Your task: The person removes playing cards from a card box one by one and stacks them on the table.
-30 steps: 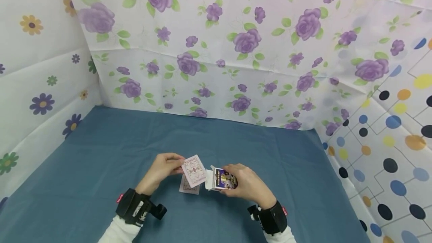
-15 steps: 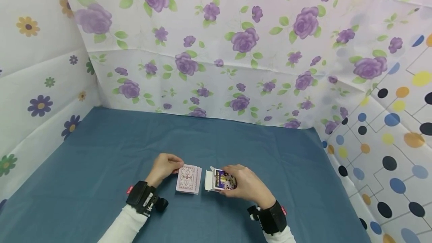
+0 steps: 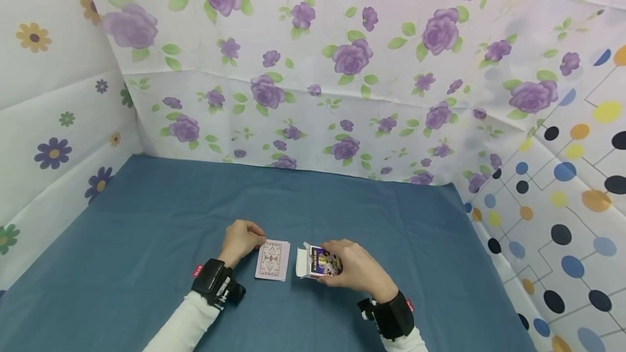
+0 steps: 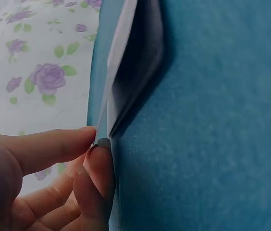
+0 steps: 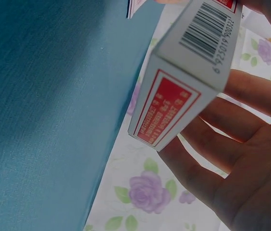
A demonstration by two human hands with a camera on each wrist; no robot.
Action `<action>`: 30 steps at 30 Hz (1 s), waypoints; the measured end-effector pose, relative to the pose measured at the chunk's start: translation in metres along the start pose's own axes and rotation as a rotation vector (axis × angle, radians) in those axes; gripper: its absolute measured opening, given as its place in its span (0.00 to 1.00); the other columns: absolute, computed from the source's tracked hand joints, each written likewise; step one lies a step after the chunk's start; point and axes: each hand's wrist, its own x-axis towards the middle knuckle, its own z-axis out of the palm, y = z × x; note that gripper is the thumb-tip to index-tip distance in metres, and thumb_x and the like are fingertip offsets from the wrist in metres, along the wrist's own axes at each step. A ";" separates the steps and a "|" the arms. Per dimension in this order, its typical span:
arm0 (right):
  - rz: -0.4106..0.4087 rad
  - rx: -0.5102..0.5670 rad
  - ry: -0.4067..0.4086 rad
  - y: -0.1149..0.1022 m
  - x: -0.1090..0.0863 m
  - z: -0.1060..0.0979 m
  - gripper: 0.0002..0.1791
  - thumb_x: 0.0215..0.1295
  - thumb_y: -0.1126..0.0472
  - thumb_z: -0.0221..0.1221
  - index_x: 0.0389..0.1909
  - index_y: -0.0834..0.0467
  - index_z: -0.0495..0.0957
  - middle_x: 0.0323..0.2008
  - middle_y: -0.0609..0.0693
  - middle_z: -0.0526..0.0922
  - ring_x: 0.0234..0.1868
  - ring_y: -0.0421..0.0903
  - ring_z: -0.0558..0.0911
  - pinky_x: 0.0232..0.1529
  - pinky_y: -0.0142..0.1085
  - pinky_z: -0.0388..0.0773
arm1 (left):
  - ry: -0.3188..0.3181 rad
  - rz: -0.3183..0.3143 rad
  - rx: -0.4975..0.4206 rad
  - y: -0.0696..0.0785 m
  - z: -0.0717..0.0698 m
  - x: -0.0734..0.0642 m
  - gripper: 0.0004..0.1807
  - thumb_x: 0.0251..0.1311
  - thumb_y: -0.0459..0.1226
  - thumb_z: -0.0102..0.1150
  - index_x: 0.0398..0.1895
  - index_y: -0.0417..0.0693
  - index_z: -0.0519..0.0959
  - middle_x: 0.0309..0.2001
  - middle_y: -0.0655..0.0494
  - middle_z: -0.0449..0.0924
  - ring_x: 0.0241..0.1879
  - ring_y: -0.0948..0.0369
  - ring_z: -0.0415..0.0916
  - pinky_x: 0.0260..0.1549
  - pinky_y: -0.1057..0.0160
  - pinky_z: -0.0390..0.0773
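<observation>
Head view shows your left hand [image 3: 240, 242] pinching the pale, rectangular, red-patterned paper playing cards [image 3: 272, 259] by their ten o'clock corner, pattern up, above the smooth blue cloth [image 3: 313, 208]. You hold the small cardboard card box [image 3: 325, 261], white-sided with a dark purple face, at three o'clock from the cards, near but apart; your right hand [image 3: 361, 268] curls round its three o'clock end. Its open white flap [image 3: 302, 262] points to nine o'clock, toward the cards. Your right wrist view shows the box's black barcode [image 5: 206, 31] and red printed panel [image 5: 164, 110].
</observation>
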 end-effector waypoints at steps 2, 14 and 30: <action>0.000 0.000 -0.003 0.000 0.000 0.000 0.34 0.52 0.44 0.69 0.58 0.57 0.77 0.55 0.53 0.81 0.52 0.46 0.80 0.51 0.43 0.78 | 0.008 0.004 0.015 0.001 0.000 -0.001 0.04 0.51 0.30 0.67 0.31 0.38 0.85 0.26 0.48 0.84 0.23 0.60 0.77 0.23 0.64 0.72; -0.007 0.019 -0.002 0.002 0.000 0.004 0.35 0.52 0.44 0.70 0.59 0.58 0.77 0.55 0.53 0.81 0.53 0.47 0.80 0.53 0.44 0.78 | 0.021 0.012 0.050 0.002 0.003 -0.003 0.03 0.51 0.29 0.67 0.28 0.36 0.84 0.25 0.46 0.83 0.22 0.60 0.77 0.22 0.64 0.72; -0.006 0.009 -0.005 -0.001 0.000 0.001 0.33 0.52 0.44 0.69 0.57 0.56 0.78 0.54 0.52 0.82 0.51 0.45 0.81 0.51 0.43 0.78 | 0.038 0.093 0.058 0.005 0.003 -0.010 0.04 0.57 0.31 0.63 0.30 0.38 0.83 0.26 0.48 0.82 0.24 0.59 0.76 0.26 0.61 0.73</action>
